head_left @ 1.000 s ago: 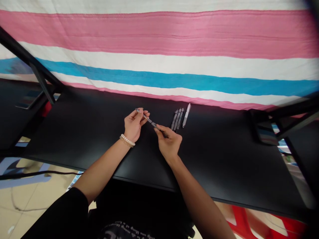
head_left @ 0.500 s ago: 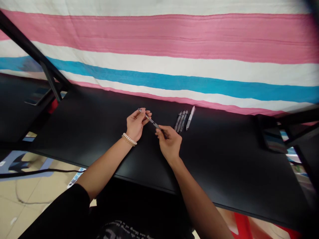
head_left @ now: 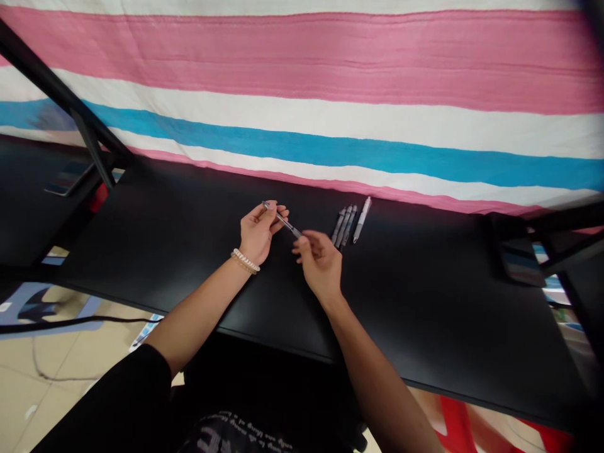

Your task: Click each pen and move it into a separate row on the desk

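Between my hands, above the black table (head_left: 401, 283), is a slim pen (head_left: 285, 222) with a clear barrel and a grey grip. My left hand (head_left: 259, 233), with beaded bracelets at the wrist, pinches its upper end. At the lower right end, the fingers of my right hand (head_left: 321, 261) are closed round the grip, partly hiding the tip. Just past my right hand several dark pens (head_left: 346, 225) lie side by side. Beside them, slightly apart, rests a white pen (head_left: 362, 219) with a grey grip.
A striped pink, white and blue cloth (head_left: 302, 148) hangs along the table's far edge. Black metal frame bars (head_left: 89, 135) stand at the left. A dark phone (head_left: 521, 258) lies at the right end, another phone (head_left: 70, 178) on the left table. Red stools (head_left: 457, 421) are below.
My right hand has turned a little at the pen's grip, its fingers shifting upward. My left hand stays at the other end. The whole view has tilted slightly.
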`<state>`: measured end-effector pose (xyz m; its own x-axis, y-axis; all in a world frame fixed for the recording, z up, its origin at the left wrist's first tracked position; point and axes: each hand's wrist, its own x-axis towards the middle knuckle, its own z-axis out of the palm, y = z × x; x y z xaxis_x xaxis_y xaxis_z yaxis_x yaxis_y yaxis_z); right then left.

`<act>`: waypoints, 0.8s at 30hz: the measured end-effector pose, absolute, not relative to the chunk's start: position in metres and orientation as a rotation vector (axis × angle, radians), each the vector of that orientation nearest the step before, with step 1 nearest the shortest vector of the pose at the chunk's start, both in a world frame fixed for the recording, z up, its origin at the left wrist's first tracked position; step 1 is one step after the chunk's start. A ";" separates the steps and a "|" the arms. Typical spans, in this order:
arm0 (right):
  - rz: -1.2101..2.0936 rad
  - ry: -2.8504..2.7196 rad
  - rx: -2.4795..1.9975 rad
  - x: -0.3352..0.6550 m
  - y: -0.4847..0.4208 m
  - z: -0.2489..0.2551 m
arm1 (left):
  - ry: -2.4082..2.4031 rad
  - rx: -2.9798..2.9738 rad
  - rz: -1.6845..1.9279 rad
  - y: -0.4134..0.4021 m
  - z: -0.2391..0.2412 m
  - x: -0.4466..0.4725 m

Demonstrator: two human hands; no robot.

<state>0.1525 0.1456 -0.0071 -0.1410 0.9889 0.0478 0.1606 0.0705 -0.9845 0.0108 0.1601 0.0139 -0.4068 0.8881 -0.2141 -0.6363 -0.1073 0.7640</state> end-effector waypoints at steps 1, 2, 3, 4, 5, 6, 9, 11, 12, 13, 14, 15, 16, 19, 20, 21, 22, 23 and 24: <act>1.175 -1.476 -1.215 0.153 0.145 -0.007 | 0.998 0.364 1.744 0.160 0.014 0.011; 1.192 -1.496 -1.208 0.153 0.145 -0.007 | 1.002 0.366 1.742 0.160 0.014 0.011; 1.221 -1.513 -1.203 0.153 0.145 -0.007 | 1.006 0.369 1.738 0.159 0.014 0.011; 1.241 -1.522 -1.201 0.153 0.144 -0.007 | 1.007 0.372 1.735 0.159 0.014 0.012; 1.235 -1.521 -1.203 0.153 0.144 -0.008 | 1.006 0.376 1.733 0.159 0.014 0.012; 1.202 -1.522 -1.203 0.154 0.143 -0.008 | 1.005 0.379 1.732 0.159 0.014 0.012; 1.134 -1.608 -1.179 0.155 0.143 -0.007 | 0.977 0.380 1.715 0.159 0.015 0.011; 1.156 -1.724 -1.155 0.155 0.142 -0.006 | 0.909 0.367 1.684 0.160 0.017 0.010; 1.147 -1.780 -1.145 0.154 0.140 -0.005 | 0.858 0.350 1.668 0.160 0.019 0.010; 1.122 -1.836 -1.139 0.153 0.139 -0.004 | 0.807 0.325 1.647 0.160 0.022 0.009; 1.088 -1.890 -1.136 0.152 0.138 -0.003 | 0.763 0.292 1.626 0.159 0.024 0.009; 1.055 -1.941 -1.132 0.150 0.136 -0.003 | 0.732 0.254 1.606 0.158 0.027 0.008; 1.028 -1.992 -1.125 0.148 0.134 -0.003 | 0.723 0.214 1.584 0.158 0.030 0.007; 0.943 -2.122 -1.087 0.144 0.130 -0.004 | 0.762 0.136 1.559 0.154 0.036 0.004; 0.922 -2.146 -1.076 0.144 0.130 -0.005 | 0.770 0.129 1.559 0.153 0.038 0.002; 0.906 -2.158 -1.073 0.143 0.129 -0.005 | 0.771 0.130 1.560 0.152 0.039 0.001; 0.895 -2.164 -1.076 0.143 0.129 -0.005 | 0.764 0.139 1.564 0.151 0.040 0.000; 0.883 -2.167 -1.082 0.143 0.129 -0.005 | 0.752 0.154 1.570 0.151 0.040 -0.001; 0.865 -2.175 -1.086 0.143 0.129 -0.006 | 0.740 0.175 1.569 0.152 0.040 -0.001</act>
